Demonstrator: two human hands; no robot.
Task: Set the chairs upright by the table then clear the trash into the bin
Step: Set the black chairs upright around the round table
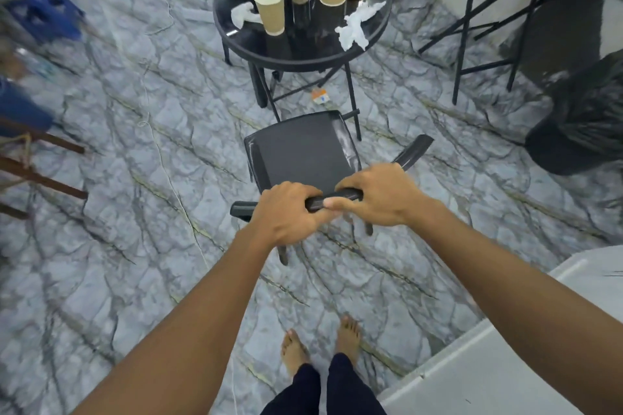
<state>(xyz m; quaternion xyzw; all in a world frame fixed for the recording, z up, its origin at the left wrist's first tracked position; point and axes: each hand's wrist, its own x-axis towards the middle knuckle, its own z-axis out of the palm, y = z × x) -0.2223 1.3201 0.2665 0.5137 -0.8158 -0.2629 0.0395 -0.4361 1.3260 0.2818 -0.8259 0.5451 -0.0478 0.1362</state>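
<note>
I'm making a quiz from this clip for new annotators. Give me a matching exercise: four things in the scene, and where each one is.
Things:
1. black chair
2. paper cups
3. small carton
4. black bin bag

Places:
A. on the floor under the round table
B. far right, on the floor
C. gripped at its top bar by the left hand and right hand
D. standing on the tabletop

Pairs: 1-C, 2-D, 3-A, 4-B

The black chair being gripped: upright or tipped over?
Upright. The chair shows its seat facing up and its legs pointing down to the floor, while the left hand and right hand grip its top rail.
</note>
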